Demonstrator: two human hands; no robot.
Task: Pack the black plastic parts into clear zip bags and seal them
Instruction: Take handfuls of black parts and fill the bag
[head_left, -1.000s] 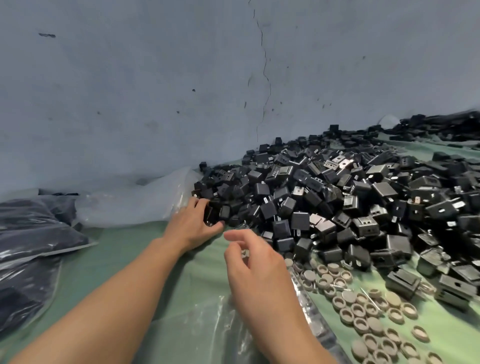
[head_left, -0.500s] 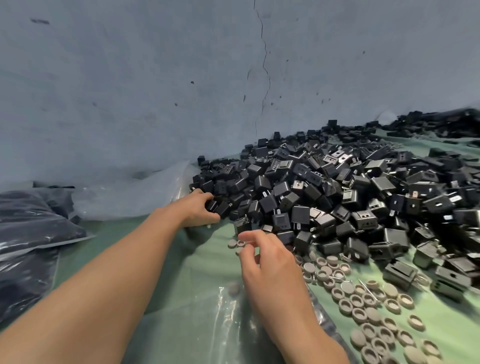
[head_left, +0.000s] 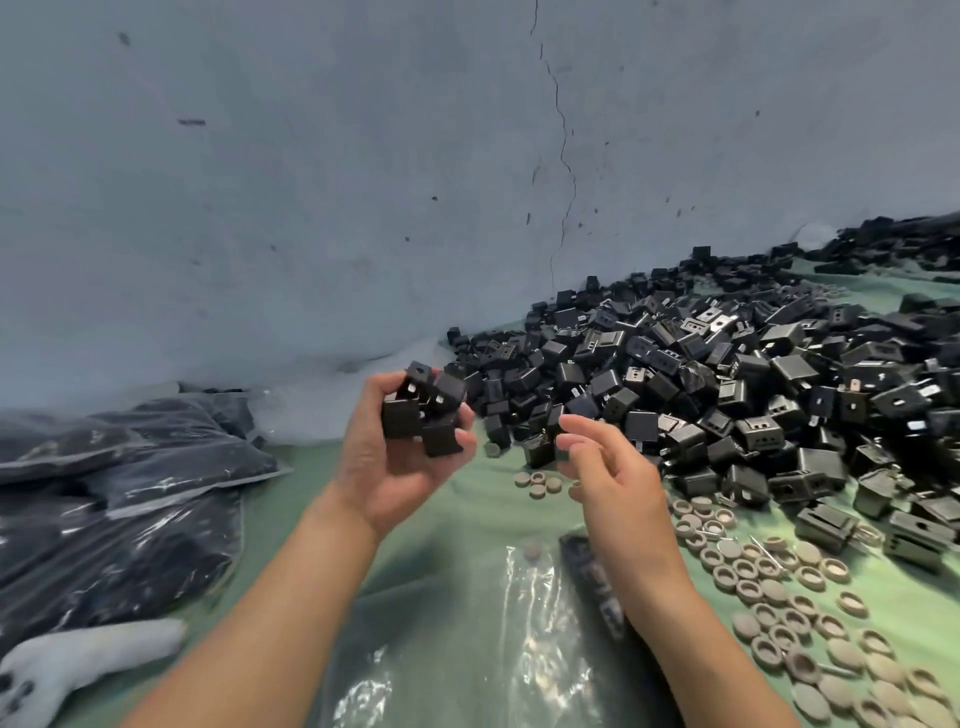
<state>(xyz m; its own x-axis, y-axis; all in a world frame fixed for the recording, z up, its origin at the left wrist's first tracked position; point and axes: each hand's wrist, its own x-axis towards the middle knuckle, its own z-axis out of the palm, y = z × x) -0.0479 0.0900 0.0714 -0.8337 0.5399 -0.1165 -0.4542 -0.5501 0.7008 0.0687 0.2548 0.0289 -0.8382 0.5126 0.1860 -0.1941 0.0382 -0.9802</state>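
Gripping black parts (head_left: 423, 410), left hand (head_left: 395, 478); bags (head_left: 130, 499), rings (head_left: 779, 587) nearby

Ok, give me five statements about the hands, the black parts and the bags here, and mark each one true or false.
1. The left hand holds several black parts. True.
2. The grey round caps lie left of the left hand. False: they lie on the right, on the green cloth, along the near edge of the pile.
3. The pile lies right of the hands, at the foot of the wall. True.
4. The filled bags are stacked on top of the pile. False: they lie on the far left, apart from it.
5. A clear bag lies between the forearms. True.
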